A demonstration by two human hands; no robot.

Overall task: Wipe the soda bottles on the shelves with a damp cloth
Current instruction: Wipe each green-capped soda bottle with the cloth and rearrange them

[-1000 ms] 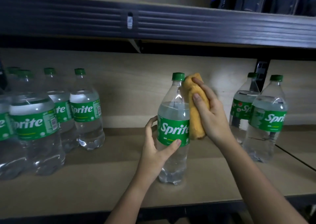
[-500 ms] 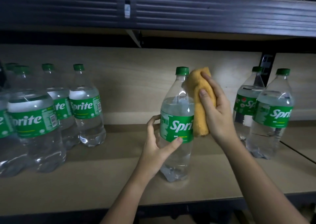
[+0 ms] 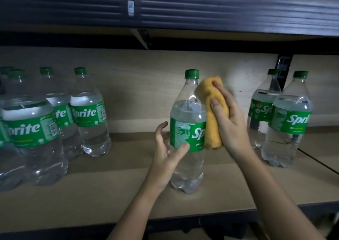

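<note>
Now, taking the centre bottle (image 3: pixel 187 129) as the mark, standing upright on the wooden shelf (image 3: pixel 110 194); well off to its left a cluster of Sprite bottles (image 3: pixel 55 126) sits packed together, green caps up, labels facing out; just left of the centre bottle the left hand (image 3: pixel 166 159) is loosened, fingers spread and relaxed, only the thumb tip touching the lower edge of the green label, the other fingers reaching round behind; the centre bottle shows its label turned, small print at the left, the logo cut off at the right; touching its right side is the yellow cloth (image 3: pixel 212 111), rolled lengthwise from the shoulder down to the label; the right hand (image 3: pixel 227 118) grips that cloth, fingers curled over it, pressing it against the bottle; further right, apart from the centre bottle, two more bottles (image 3: pixel 286 122) stand close together.
</note>
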